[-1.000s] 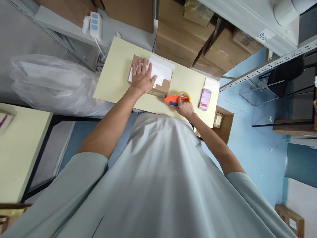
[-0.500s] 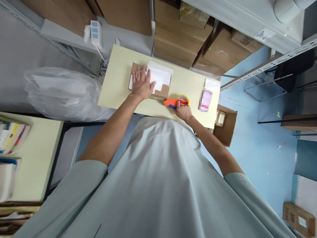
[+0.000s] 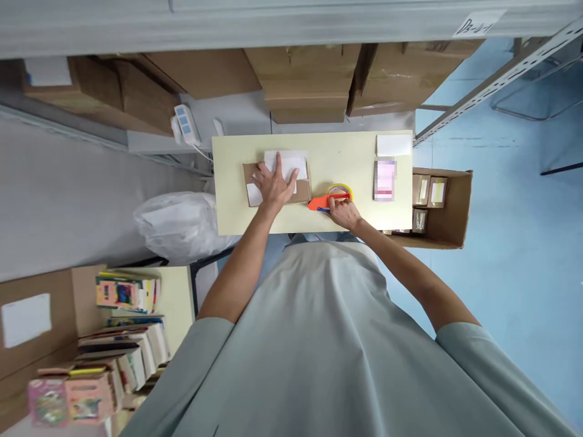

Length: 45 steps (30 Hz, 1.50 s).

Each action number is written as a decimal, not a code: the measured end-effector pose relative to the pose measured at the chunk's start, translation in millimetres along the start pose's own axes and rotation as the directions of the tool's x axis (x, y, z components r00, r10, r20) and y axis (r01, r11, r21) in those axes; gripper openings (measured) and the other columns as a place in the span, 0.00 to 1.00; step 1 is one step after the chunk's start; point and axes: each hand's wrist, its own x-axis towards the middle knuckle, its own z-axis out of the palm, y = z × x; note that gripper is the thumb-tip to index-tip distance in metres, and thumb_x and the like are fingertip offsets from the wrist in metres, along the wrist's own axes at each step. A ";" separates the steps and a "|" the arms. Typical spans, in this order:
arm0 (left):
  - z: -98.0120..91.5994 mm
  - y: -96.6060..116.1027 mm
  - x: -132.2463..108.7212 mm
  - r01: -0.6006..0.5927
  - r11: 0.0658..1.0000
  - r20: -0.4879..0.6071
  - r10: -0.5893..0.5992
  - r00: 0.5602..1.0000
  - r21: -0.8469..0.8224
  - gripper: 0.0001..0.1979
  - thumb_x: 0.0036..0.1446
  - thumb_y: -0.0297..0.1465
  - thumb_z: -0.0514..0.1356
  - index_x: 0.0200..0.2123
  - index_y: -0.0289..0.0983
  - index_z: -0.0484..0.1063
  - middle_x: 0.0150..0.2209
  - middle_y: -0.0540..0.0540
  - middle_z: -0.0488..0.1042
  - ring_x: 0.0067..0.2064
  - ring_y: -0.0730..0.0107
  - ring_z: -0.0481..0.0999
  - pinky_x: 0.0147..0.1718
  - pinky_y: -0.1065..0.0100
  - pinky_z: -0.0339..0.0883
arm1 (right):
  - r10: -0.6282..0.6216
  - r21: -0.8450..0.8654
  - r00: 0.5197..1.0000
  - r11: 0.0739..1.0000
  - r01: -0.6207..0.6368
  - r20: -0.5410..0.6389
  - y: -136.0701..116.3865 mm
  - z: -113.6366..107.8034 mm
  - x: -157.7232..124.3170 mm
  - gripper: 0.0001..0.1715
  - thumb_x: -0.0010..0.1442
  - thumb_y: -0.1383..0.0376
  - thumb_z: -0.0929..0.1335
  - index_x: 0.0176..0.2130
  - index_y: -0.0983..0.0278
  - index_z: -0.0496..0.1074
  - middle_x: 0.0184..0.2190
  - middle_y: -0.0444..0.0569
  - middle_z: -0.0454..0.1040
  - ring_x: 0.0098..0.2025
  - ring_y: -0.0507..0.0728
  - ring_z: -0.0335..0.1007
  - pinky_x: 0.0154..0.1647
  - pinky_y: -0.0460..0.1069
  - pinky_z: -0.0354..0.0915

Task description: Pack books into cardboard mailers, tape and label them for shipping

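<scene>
On the pale table (image 3: 237, 182), my left hand (image 3: 274, 185) lies with its fingers spread on a small brown cardboard box (image 3: 300, 193) and the white paper (image 3: 296, 159) on top of it. My right hand (image 3: 344, 212) is wrapped round an orange tape dispenser (image 3: 319, 202) that carries a roll of yellow tape (image 3: 339, 187). The dispenser's tip is close to the box's lower right corner. Farther right lies a pink, partly blurred object (image 3: 385, 181), with a white sheet (image 3: 393, 145) behind it.
An open carton (image 3: 461, 209) with small boxes stands right of the table. Behind are shelved cartons (image 3: 310, 76) and a white power strip (image 3: 186, 124). A plastic bag (image 3: 182, 224) and books (image 3: 127, 294) are at left.
The view has shifted and turned, so the table looks level. My left hand's fingers have moved right across the paper and bent differently. My right hand keeps its hold on the dispenser.
</scene>
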 end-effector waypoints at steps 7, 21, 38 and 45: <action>6.0 39.6 -2.9 0.207 0.977 0.031 -0.209 0.977 0.056 0.47 0.65 0.58 0.59 0.77 0.37 0.59 0.81 0.21 0.40 0.82 0.25 0.29 0.70 0.17 0.30 | -0.067 0.005 0.997 0.998 0.066 0.032 0.6 -7.4 2.4 0.34 0.83 0.56 0.54 0.68 0.85 0.58 0.50 0.80 0.80 0.51 0.72 0.81 0.55 0.63 0.65; 30.8 21.6 -23.0 -0.042 0.987 -0.019 0.046 0.999 0.155 0.48 0.64 0.52 0.66 0.75 0.28 0.57 0.81 0.19 0.36 0.83 0.32 0.29 0.77 0.30 0.32 | -0.255 -0.034 0.967 0.967 0.253 -0.031 -27.3 7.2 6.9 0.25 0.71 0.81 0.54 0.63 0.83 0.63 0.45 0.74 0.83 0.46 0.67 0.84 0.47 0.60 0.71; 26.0 2.7 -46.4 -0.231 0.960 0.036 0.228 0.973 0.161 0.36 0.72 0.43 0.59 0.75 0.30 0.60 0.82 0.24 0.37 0.84 0.43 0.31 0.79 0.37 0.34 | -0.046 -0.034 0.998 0.998 0.047 0.051 51.3 -23.7 27.4 0.25 0.72 0.79 0.54 0.64 0.82 0.61 0.44 0.76 0.82 0.46 0.68 0.83 0.47 0.58 0.64; 23.7 3.4 -42.7 -0.206 0.971 0.035 0.203 0.979 0.125 0.37 0.71 0.43 0.59 0.76 0.31 0.60 0.82 0.26 0.39 0.83 0.41 0.33 0.78 0.36 0.34 | -0.026 -0.066 1.000 0.997 0.026 0.009 58.6 -35.0 59.4 0.23 0.74 0.78 0.53 0.63 0.81 0.61 0.46 0.74 0.83 0.47 0.67 0.82 0.49 0.57 0.62</action>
